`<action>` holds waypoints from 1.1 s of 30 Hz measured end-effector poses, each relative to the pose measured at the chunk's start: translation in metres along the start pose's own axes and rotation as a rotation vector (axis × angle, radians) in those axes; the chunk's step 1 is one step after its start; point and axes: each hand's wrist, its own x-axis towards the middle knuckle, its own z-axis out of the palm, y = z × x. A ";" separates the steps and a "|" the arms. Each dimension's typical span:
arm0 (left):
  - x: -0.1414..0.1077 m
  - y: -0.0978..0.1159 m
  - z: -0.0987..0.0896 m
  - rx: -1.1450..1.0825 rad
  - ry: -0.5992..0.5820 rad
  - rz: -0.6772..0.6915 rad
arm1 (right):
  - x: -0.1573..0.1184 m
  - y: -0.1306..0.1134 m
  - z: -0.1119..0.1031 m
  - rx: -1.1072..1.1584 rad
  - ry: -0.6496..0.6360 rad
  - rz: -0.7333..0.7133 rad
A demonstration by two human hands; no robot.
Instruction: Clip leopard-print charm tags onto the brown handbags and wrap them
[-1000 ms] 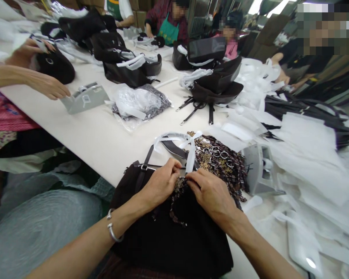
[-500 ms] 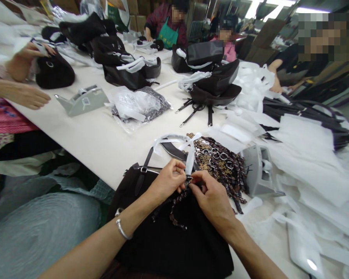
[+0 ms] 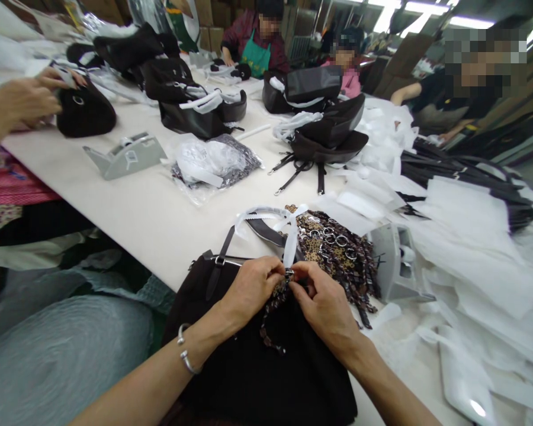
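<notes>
A black handbag [image 3: 284, 373] lies in front of me at the table edge, its handle [image 3: 266, 229] partly wrapped in white paper. My left hand [image 3: 255, 290] and my right hand [image 3: 322, 296] meet at the base of the handle, fingertips pinched on a braided bag charm [image 3: 270, 322] with metal fittings. Its dark beaded strands hang down over the bag's front. The exact clasp between the fingertips is partly hidden. Just beyond my right hand lies a pile of similar bag charms [image 3: 337, 254] with silver rings.
A grey tape dispenser [image 3: 393, 263] stands right of the pile, near white paper sheets [image 3: 471, 231]. Another dispenser [image 3: 131, 155] and a plastic-wrapped bundle [image 3: 213, 163] lie further left. Black bags [image 3: 328, 127] are stacked behind. A bubble-wrap roll [image 3: 66, 355] sits lower left; co-workers surround the table.
My left hand has rolled over slightly, its fingers now closer to my right fingertips at the charm's top. At left, a co-worker's hand has moved up toward a black bag.
</notes>
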 end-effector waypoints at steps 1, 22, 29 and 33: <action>0.000 0.000 0.000 0.000 0.003 0.003 | 0.000 0.000 -0.001 -0.004 -0.010 0.000; -0.007 -0.003 0.030 0.094 0.188 -0.120 | 0.025 0.004 -0.009 -0.126 -0.083 -0.015; -0.007 -0.003 0.043 -0.083 0.301 -0.243 | 0.029 0.005 -0.007 -0.149 -0.092 0.028; -0.004 -0.003 0.050 -0.178 0.335 -0.295 | 0.032 0.006 -0.007 -0.153 -0.104 0.026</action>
